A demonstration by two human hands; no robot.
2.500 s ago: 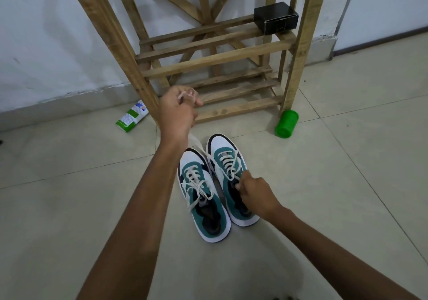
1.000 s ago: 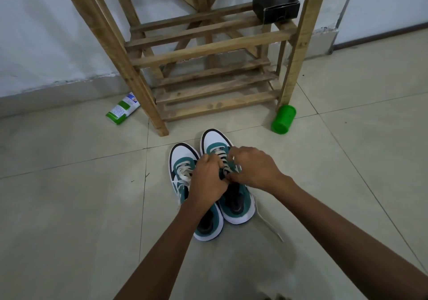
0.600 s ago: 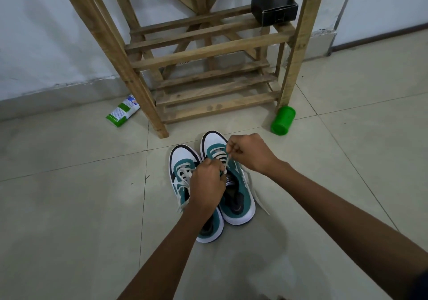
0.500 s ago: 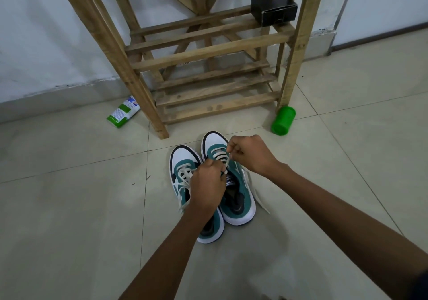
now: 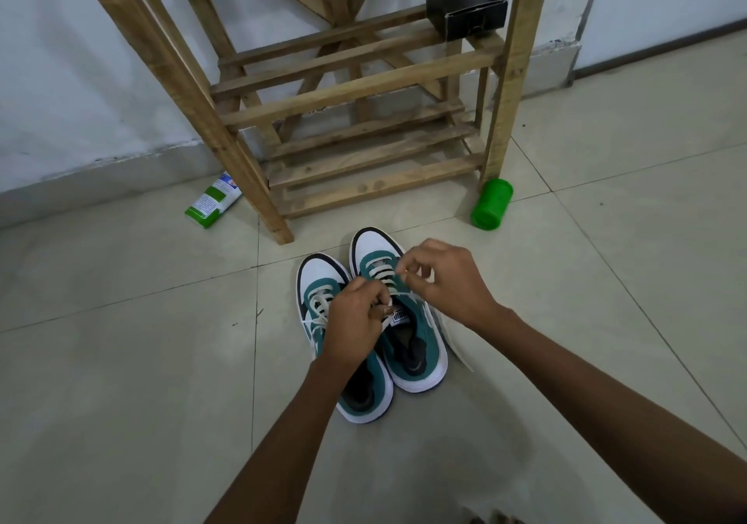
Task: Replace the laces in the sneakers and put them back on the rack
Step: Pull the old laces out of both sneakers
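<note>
Two teal-and-white sneakers stand side by side on the tiled floor, toes toward the wooden rack (image 5: 364,90). The left sneaker (image 5: 323,277) has white laces and is partly hidden by my left arm. My left hand (image 5: 355,321) pinches the white lace at the tongue of the right sneaker (image 5: 420,357). My right hand (image 5: 444,281) hovers over that sneaker's laced front and pinches the same lace (image 5: 398,293) higher up. A loose lace end (image 5: 454,341) trails on the floor to the right of the shoe.
A black box (image 5: 467,7) sits on the rack's upper right shelf. A green cylinder (image 5: 491,204) lies by the rack's right leg. A green-and-white carton (image 5: 212,200) lies by the left leg. White wall behind; bare tiles all around.
My left hand came down from pulling the lace up high. Both hands now work close together on the right sneaker's lace, the right hand having lifted slightly toward the toe.
</note>
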